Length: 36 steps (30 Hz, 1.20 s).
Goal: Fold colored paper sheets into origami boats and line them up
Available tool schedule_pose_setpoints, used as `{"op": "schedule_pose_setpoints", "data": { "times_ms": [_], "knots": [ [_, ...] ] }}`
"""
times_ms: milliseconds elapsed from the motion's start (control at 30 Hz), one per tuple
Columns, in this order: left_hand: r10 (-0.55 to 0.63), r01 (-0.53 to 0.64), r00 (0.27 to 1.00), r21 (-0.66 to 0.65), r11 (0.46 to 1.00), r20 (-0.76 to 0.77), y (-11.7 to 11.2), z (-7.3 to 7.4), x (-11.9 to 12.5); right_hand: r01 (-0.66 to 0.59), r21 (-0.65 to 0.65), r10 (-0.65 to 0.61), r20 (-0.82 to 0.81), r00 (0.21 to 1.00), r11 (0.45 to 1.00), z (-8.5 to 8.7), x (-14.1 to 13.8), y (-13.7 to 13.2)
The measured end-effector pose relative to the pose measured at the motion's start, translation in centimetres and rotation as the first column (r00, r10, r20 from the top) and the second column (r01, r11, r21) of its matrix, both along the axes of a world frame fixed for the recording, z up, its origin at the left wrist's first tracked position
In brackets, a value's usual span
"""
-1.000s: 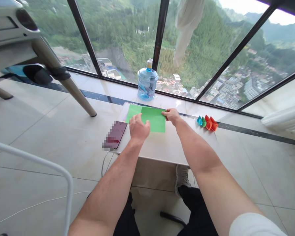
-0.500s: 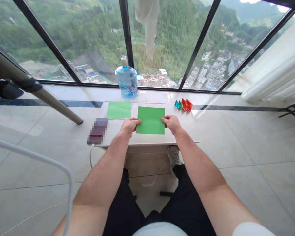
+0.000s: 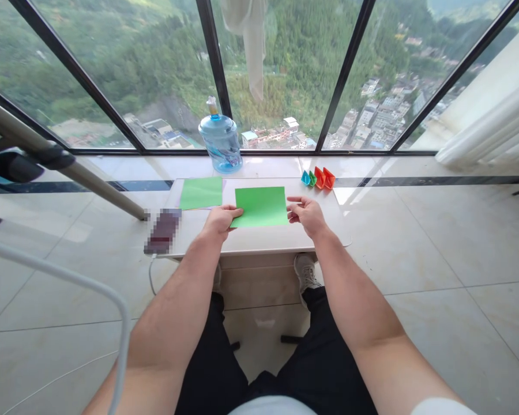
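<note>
A sheet of green paper (image 3: 262, 206) is held over the low white table (image 3: 259, 241). My left hand (image 3: 221, 221) grips its left edge, thumb on top and fingers underneath. At the right edge of the sheet, my right hand (image 3: 307, 214) has its fingers apart, close beside the paper; whether a fingertip touches it I cannot tell. More green paper (image 3: 201, 192) lies flat at the back left of the table. Small folded paper boats, among them a blue one (image 3: 305, 178), a green one (image 3: 312, 179) and orange-red ones (image 3: 324, 178), stand at the back right.
A blurred-out phone (image 3: 163, 231) with a cable lies at the table's left end. Behind the table, a large blue water bottle (image 3: 221, 143) stands by the window. A slanted metal pole (image 3: 99, 187) and a curved white tube (image 3: 90, 282) are at my left.
My right hand has let go of the sheet's right edge and its fingers have spread. The sheet has tilted, while my left hand keeps its hold. The view has shifted slightly.
</note>
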<state>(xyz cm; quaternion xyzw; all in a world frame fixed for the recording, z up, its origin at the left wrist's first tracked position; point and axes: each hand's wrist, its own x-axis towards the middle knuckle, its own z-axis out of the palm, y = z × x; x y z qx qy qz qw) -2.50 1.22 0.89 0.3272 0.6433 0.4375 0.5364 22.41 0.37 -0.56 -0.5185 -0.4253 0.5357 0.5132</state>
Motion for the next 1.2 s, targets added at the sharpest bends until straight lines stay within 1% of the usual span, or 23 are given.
{"op": "schedule_pose_setpoints", "data": {
  "times_ms": [67, 133, 200, 267, 333, 467, 533, 600, 667, 733, 800, 867, 967, 1033, 1100, 1200],
  "knots": [
    [0.028, -0.028, 0.999, -0.014, 1.000, 0.034, -0.2, 0.0, -0.5, -0.045, 0.096, 0.041, 0.049, 0.998, 0.994, 0.3, 0.1, -0.2],
    [0.038, -0.038, 0.997, -0.008, 0.999, 0.073, -0.3, -0.1, -0.8, -0.141, 0.160, 0.124, 0.116, 0.985, 0.977, 0.2, 0.0, -0.5],
    [0.011, -0.011, 0.994, 0.002, 1.000, 0.104, -0.4, -0.5, -1.0, -0.236, 0.168, 0.213, 0.147, 0.966, 0.957, -0.2, -0.4, -0.8],
    [-0.031, 0.030, 0.992, 0.003, 1.000, 0.124, -0.3, -0.8, -1.0, -0.277, 0.151, 0.254, 0.155, 0.955, 0.949, -0.5, -1.0, -1.0],
    [-0.058, 0.059, 0.988, -0.004, 0.998, 0.142, -0.1, -1.2, -1.0, -0.250, 0.150, 0.222, 0.179, 0.958, 0.957, -0.7, -1.5, -1.0],
    [-0.067, 0.065, 0.970, 0.016, 0.998, 0.233, 0.5, -1.3, -0.8, -0.121, 0.149, 0.089, 0.200, 0.976, 0.981, -0.5, -2.4, -0.2],
    [-0.057, 0.041, 0.951, 0.059, 0.997, 0.305, 0.6, -1.1, -0.7, -0.071, 0.140, 0.045, 0.180, 0.983, 0.988, -0.5, -2.6, 0.2],
    [-0.056, -0.001, 0.925, 0.149, 0.989, 0.375, 0.6, -0.8, -0.6, -0.035, 0.118, 0.019, 0.133, 0.991, 0.992, -0.6, -2.7, 0.6],
    [-0.156, 0.056, 0.898, 0.244, 0.968, 0.412, 0.4, -0.6, -0.5, -0.004, 0.095, -0.003, 0.082, 0.997, 0.995, -0.8, -2.7, 0.8],
    [-0.253, 0.127, 0.880, 0.314, 0.941, 0.402, 0.2, -0.7, -0.4, 0.007, 0.078, -0.010, 0.035, 0.999, 0.997, -0.9, -2.8, 0.8],
    [-0.283, 0.147, 0.883, 0.350, 0.925, 0.376, 0.2, -1.1, -0.4, -0.005, 0.062, 0.005, 0.003, 1.000, 0.998, -1.1, -2.9, 0.6],
    [-0.233, 0.096, 0.904, 0.358, 0.929, 0.360, 0.3, -1.6, -0.4, -0.029, 0.043, 0.030, -0.008, 1.000, 0.999, -1.1, -3.1, 0.3],
    [-0.073, -0.043, 0.936, 0.319, 0.947, 0.345, 0.5, -2.3, -0.3, -0.055, 0.028, 0.055, -0.017, 0.998, 0.998, -1.0, -3.3, -0.3],
    [-0.015, -0.088, 0.945, 0.298, 0.951, 0.326, 0.6, -2.5, -0.1, -0.054, 0.027, 0.055, -0.050, 0.997, 0.998, -0.9, -3.4, -0.5],
    [0.003, -0.096, 0.954, 0.297, 0.950, 0.299, 0.5, -2.5, 0.0, -0.019, 0.032, 0.022, -0.095, 0.995, 0.999, -0.8, -3.4, -0.5],
    [0.026, -0.106, 0.967, 0.309, 0.945, 0.252, 0.3, -2.4, 0.3, 0.096, 0.036, -0.090, -0.130, 0.987, 0.995, -0.9, -3.6, -0.3]
  ]
}}
